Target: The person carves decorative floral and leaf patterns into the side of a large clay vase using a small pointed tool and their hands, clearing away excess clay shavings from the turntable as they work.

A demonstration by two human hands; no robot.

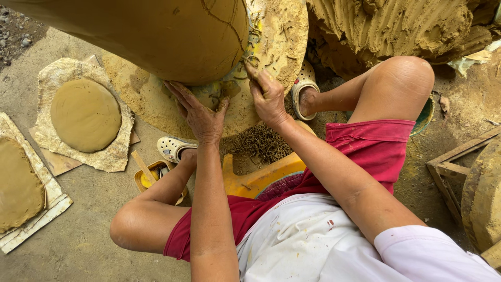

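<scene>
Both hands work low on the clay pot: left hand open flat, right hand pinching its base.

A big clay pot stands on a round wheel at the far middle. The left hand and right hand touch the pot's near base, side by side. Left of the wheel, a clay disc lies on a mat; another clay slab lies nearer, at the left edge. A clay heap rises far right. A small bowl sits near the left foot.
</scene>
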